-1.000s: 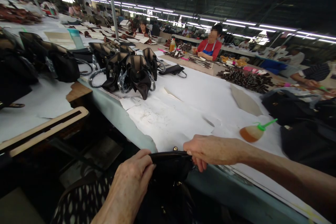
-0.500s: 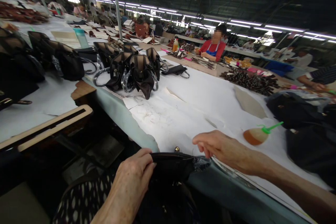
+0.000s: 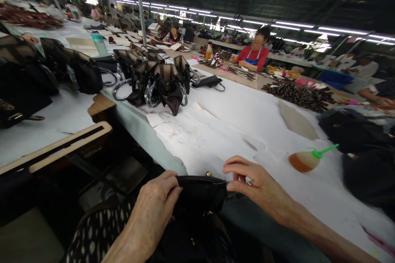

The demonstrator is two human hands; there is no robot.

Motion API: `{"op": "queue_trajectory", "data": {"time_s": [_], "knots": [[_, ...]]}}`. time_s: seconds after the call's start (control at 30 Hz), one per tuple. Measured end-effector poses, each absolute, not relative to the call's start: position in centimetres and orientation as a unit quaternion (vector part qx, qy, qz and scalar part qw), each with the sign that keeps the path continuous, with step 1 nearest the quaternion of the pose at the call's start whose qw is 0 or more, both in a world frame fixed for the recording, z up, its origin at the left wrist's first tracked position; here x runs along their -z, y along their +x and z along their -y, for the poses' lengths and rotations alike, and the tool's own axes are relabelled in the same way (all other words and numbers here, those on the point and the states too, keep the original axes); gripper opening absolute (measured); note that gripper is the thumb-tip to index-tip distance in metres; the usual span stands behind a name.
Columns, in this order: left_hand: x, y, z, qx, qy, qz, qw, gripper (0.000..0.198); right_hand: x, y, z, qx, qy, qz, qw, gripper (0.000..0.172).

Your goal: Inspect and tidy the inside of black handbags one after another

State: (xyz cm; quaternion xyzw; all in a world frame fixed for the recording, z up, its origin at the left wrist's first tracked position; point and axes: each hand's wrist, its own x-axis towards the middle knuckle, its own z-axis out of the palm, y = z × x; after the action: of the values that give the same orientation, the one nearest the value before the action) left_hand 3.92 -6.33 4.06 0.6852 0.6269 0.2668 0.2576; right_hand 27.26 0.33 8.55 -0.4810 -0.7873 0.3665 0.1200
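Observation:
A black handbag [image 3: 200,197] with small gold-coloured fittings rests upright at the near table edge, over my lap. My left hand [image 3: 156,207] is closed on the left end of its upper rim, thumb on the near side and fingers beyond. At the rim's right end is my right hand [image 3: 251,181], its fingers curved, with a gap between index finger and thumb. The thumb tip lies close against the bag's corner. A faint thin line shows by the fingertips; I cannot tell what it is. The lower part of the bag is in shadow.
Several black handbags [image 3: 168,86] stand on the white-covered table [image 3: 197,144]. An amber squeeze bottle with green spout [image 3: 304,161] lies to the right, before more black bags [image 3: 367,164]. A slotted wooden strip [image 3: 77,139] juts out left. A co-worker in red [image 3: 254,55] sits across.
My right hand has come down to the bag's right corner, and its thumb and index finger have parted. My left hand keeps its grip. The view has shifted slightly.

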Motion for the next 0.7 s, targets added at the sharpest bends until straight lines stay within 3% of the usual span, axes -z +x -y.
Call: {"op": "queue_trajectory", "data": {"time_s": [0.1,0.23,0.37,0.7], "knots": [[-4.4,3.9,6.2,-0.273,0.674,-0.63,0.272,0.024,-7.8,26.4,-0.1,-0.37,-0.457,0.801,0.116,0.025],[-4.6,3.8,5.6,-0.286,0.656,-0.638,0.285,0.023,-6.8,25.1,-0.1,-0.358,-0.446,0.814,0.101,0.008],[-4.4,3.0,4.5,-0.29,0.63,-0.644,0.323,0.021,-6.3,24.3,-0.9,-0.371,-0.429,0.814,0.121,0.021],[-3.3,1.6,3.3,-0.309,0.584,-0.644,0.385,0.018,-5.6,23.9,-2.6,-0.378,-0.419,0.814,0.138,0.027]]}}
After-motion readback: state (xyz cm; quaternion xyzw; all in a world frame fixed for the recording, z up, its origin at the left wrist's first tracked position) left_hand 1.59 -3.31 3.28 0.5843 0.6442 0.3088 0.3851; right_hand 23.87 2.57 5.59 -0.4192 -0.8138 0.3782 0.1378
